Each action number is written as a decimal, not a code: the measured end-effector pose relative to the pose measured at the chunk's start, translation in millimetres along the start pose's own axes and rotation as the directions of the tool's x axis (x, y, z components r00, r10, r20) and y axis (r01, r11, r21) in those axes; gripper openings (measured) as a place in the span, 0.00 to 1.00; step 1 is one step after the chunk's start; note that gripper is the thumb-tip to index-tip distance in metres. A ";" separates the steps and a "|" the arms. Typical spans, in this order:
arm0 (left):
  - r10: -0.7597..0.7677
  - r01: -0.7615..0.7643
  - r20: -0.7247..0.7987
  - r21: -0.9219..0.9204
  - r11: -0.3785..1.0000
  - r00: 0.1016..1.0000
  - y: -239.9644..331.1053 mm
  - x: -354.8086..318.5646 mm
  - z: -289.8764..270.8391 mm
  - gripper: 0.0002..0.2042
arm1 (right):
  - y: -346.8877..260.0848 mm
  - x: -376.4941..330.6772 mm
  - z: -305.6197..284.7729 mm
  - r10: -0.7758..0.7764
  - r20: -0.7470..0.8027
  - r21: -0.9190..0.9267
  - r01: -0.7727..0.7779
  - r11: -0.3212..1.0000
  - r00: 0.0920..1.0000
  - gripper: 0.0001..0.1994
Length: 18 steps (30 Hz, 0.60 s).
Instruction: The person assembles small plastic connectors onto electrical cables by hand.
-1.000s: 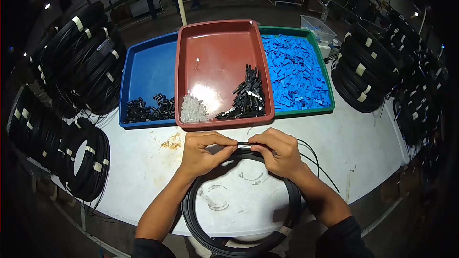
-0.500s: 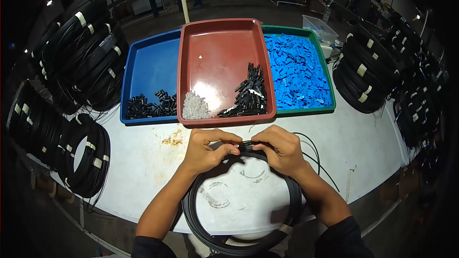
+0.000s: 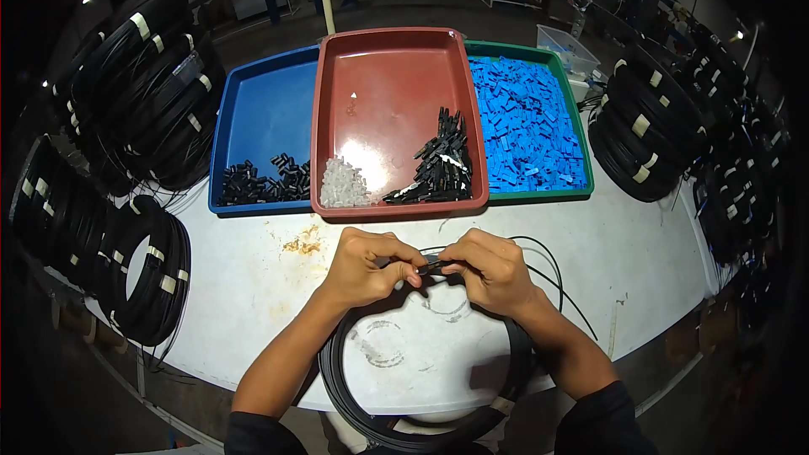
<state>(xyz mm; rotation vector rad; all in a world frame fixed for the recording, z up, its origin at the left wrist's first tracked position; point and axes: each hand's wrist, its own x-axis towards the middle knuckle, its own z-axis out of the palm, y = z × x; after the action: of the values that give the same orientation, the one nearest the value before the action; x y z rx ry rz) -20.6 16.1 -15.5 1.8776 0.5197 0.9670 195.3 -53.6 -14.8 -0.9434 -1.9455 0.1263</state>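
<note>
A large coil of black cable (image 3: 335, 362) lies in front of me, partly on the white table and partly over its near edge. At the coil's far side, my left hand (image 3: 368, 265) is closed in a pinch on the left end of a small black connector (image 3: 433, 264). My right hand (image 3: 489, 268) pinches the other end of that piece between thumb and fingers. The fingertips hide much of the connector and where the cable meets it. A loose loop of thin black cable (image 3: 552, 261) runs out to the right of my right hand.
Beyond my hands stand a blue tray (image 3: 270, 109) of short black sleeves, a red tray (image 3: 396, 76) with clear caps and black connectors, and a green tray (image 3: 566, 76) full of blue clips. Taped cable coils (image 3: 150, 274) flank the left; further coils (image 3: 645, 131) stack at right.
The black connector between my fingertips now shows more plainly and sits tilted. My fingers have shifted slightly around it, while the coil stays almost in place.
</note>
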 end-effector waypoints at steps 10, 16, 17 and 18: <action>0.014 -0.014 -0.003 0.059 0.998 1.000 1.0 -1.1 0.3 0.08 | 1.5 2.1 1.8 0.016 -0.027 0.035 -0.015 0.999 1.000 0.11; 0.056 -0.055 -0.006 0.127 0.990 0.998 0.1 -1.2 -2.2 0.07 | -2.0 3.9 2.5 0.008 -0.011 0.013 -0.008 1.000 1.000 0.10; 0.072 -0.068 -0.021 0.141 0.988 0.997 -2.1 -1.9 -1.1 0.08 | -3.4 3.9 2.2 0.002 -0.013 0.002 -0.002 1.000 1.000 0.10; 0.072 -0.069 -0.021 0.141 0.988 0.997 -2.0 -2.3 1.0 0.08 | -1.9 2.6 1.0 0.002 -0.013 0.001 -0.002 1.000 1.000 0.10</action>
<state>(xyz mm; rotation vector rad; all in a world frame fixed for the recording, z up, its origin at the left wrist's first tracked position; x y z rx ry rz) -21.1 14.9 -18.4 2.0231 0.5521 1.0249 192.7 -53.0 -12.7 -0.9429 -1.9322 0.1217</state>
